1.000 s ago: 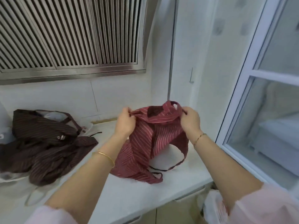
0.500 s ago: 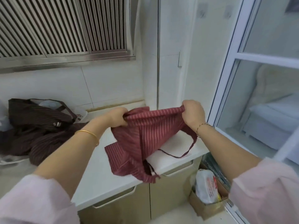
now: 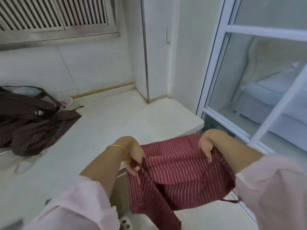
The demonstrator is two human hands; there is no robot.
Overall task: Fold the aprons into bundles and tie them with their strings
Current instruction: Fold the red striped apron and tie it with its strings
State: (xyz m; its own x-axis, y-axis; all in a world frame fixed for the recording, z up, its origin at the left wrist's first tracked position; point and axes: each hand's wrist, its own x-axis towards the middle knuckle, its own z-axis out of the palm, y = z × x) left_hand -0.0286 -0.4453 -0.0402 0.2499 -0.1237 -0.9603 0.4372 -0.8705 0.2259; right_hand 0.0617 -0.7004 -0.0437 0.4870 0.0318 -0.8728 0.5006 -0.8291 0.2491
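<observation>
A red apron with thin white stripes [image 3: 179, 170] hangs spread between my two hands, off the counter's front edge and close to my body. My left hand [image 3: 133, 154] grips its left top edge with curled fingers. My right hand [image 3: 208, 145] pinches the right top edge, fingers pointing down. A dark red string [image 3: 230, 200] dangles from the apron's lower right corner. A heap of brown striped aprons [image 3: 33, 122] lies on the white counter [image 3: 103, 130] at the left.
A white tiled wall and a metal louvred vent [image 3: 54, 14] stand behind the counter. A white-framed glass door [image 3: 249, 80] is on the right. A wall corner column [image 3: 157, 55] meets the counter at the back.
Both hands have pulled the red apron off the counter, down and toward my body, and it now hangs spread flatter. The view has tilted downward.
</observation>
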